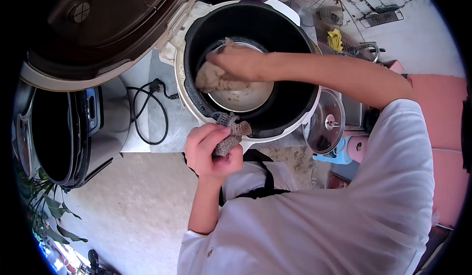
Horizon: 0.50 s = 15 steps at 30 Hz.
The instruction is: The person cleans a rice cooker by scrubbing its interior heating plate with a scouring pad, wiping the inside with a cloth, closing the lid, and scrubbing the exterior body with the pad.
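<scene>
A large cooker with a white rim (180, 89) and a black inner wall stands open, with a round pale metal plate (246, 97) at its bottom. My right hand (238, 62) reaches down inside, its fingers closed on a beige cloth (210, 77) that lies over the plate's left side. Dark specks show on the plate. In front of the cooker's near rim, my left hand (212, 149) is closed around a grey-brown knitted mesh cloth (230, 136), which sticks out above the fingers.
The cooker's brown lid (105, 24) is raised at upper left. Below it stands a second, silver and black cooker (110, 117), beside a black power cord (167, 122). At right are a glass lid (327, 122), a yellow cloth (335, 40) and a pink surface (445, 113).
</scene>
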Each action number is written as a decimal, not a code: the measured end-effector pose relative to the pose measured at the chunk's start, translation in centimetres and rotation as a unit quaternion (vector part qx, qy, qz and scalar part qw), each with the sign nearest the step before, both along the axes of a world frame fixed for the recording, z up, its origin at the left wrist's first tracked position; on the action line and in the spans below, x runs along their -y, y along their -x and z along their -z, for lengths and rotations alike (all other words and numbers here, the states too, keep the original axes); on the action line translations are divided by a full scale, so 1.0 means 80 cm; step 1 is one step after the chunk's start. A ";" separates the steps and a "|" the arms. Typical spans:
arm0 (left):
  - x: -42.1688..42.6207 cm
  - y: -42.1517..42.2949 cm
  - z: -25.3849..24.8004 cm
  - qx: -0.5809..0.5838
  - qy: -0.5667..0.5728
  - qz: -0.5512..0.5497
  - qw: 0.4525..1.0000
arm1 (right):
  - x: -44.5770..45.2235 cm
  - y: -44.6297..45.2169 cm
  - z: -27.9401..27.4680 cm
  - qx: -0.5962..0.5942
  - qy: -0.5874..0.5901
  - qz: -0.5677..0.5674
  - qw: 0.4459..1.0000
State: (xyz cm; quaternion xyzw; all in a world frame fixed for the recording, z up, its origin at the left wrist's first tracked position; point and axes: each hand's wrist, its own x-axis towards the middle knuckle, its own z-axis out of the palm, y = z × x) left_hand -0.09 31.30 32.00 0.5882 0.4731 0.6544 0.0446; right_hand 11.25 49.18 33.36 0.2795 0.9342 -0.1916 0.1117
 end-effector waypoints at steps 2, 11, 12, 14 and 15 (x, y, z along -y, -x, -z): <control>0.000 0.001 -0.001 -0.006 0.007 -0.005 1.000 | -0.017 -0.019 0.014 0.016 -0.123 -0.039 0.992; -0.005 0.001 -0.008 0.005 0.008 -0.023 1.000 | 0.038 -0.010 -0.016 0.266 0.122 -0.062 0.954; -0.005 0.001 -0.006 0.011 0.004 -0.024 1.000 | 0.042 -0.005 -0.017 0.198 0.175 -0.066 0.962; -0.004 0.000 -0.004 0.015 0.004 -0.030 0.999 | 0.043 0.000 -0.009 0.113 0.165 -0.067 0.978; -0.004 0.000 -0.003 0.021 0.003 -0.028 0.999 | 0.043 -0.001 -0.002 0.026 0.154 -0.058 0.986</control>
